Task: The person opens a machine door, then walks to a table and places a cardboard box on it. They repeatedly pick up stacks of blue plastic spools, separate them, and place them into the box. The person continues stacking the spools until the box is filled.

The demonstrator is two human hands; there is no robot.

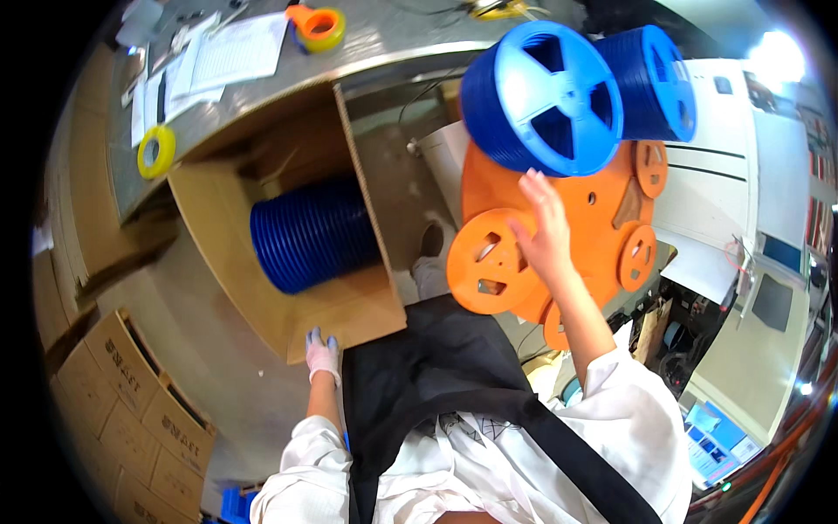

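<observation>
My right hand (546,229) is bare and reaches over an orange turntable (546,196), fingers stretched out and apart. Its fingertips are just below a stack of blue plastic reels (559,100), and I cannot tell whether they touch. Beside the thumb is a round orange disc (489,262) with cut-out slots. My left hand (323,355), in a pale glove with grey fingertips, is at the near rim of an open cardboard box (231,262), fingers spread over the edge. Inside the box lies another stack of dark blue reels (310,231).
A second blue reel stack (650,83) stands at the far right. Behind the box, a metal table (375,39) carries papers (236,57), yellow tape (157,152) and an orange tape roll (319,28). Stacked cartons (131,419) are at lower left. White machine cabinets (707,166) stand on the right.
</observation>
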